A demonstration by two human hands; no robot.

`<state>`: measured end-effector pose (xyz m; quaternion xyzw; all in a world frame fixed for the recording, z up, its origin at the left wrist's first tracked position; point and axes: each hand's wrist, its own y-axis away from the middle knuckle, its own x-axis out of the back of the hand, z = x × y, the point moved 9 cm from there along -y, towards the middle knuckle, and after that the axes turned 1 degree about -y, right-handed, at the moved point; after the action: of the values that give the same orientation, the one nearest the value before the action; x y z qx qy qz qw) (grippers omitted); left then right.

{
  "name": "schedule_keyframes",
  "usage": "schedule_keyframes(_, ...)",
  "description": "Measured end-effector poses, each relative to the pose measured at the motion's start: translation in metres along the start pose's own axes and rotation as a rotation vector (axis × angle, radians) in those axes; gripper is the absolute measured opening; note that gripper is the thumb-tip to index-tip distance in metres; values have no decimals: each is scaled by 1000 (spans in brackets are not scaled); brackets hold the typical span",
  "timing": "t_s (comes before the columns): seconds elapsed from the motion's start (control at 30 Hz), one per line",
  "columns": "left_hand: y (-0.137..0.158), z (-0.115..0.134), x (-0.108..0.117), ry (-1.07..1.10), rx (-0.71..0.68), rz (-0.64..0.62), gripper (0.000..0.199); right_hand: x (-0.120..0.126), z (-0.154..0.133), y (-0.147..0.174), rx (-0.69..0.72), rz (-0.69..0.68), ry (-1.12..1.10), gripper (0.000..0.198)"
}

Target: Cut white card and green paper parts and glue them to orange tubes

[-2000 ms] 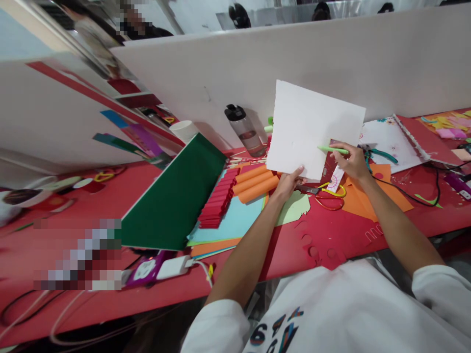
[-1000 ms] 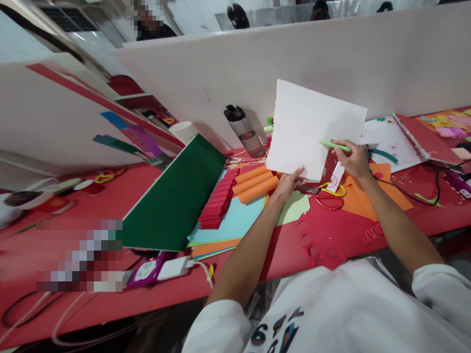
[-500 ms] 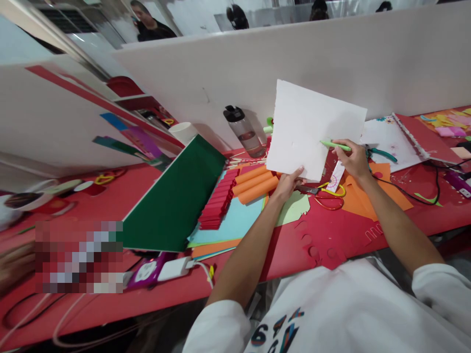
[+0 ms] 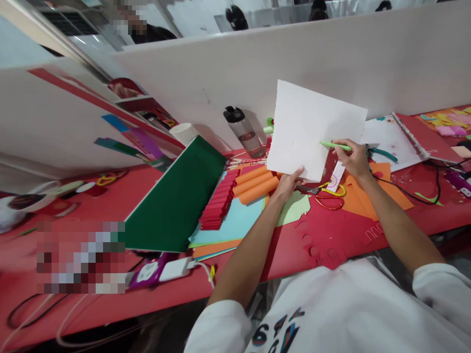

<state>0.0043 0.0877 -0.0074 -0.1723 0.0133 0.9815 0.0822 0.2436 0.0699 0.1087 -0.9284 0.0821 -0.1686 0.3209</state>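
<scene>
- One hand, the left [image 4: 289, 184], is closed on the white board [image 4: 305, 127], gripping its lower edge above the surface [image 4: 184, 292].
- The right hand [image 4: 353, 158] pinches a green pen [image 4: 340, 146] before the board; tip contact unclear.
- The board's face looks nearly unmarked, so work there seems barely begun.
- Left of the board, orange rolls [image 4: 255, 182] lie finished; below it, red paper [image 4: 327, 228] is already cut.

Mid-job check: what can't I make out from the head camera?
All in the head view:
Left hand: some fingers partly hidden by the white sheet.
Light green pen in the right hand: tip too small to tell contact.
Green items: partly covered by the white sheet.
Yellow and pink pieces: cut off by the right edge.
</scene>
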Motion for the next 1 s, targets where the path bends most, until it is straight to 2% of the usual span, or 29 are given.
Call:
schedule_keyframes(0.5,1,-1,-1,-12,24,6,42,1,-1,0,12,4,7,28)
schedule_keyframes(0.7,2,0,-2,-31,31,6,39,3,3,0,-7,46,-24,33)
schedule_keyframes(0.87,1,-1,-1,-21,23,-3,45,2,2,0,-11,10,19,29)
schedule_keyframes(1.0,1,-2,-1,-17,19,-6,48,4,2,0,-14,39,-7,30)
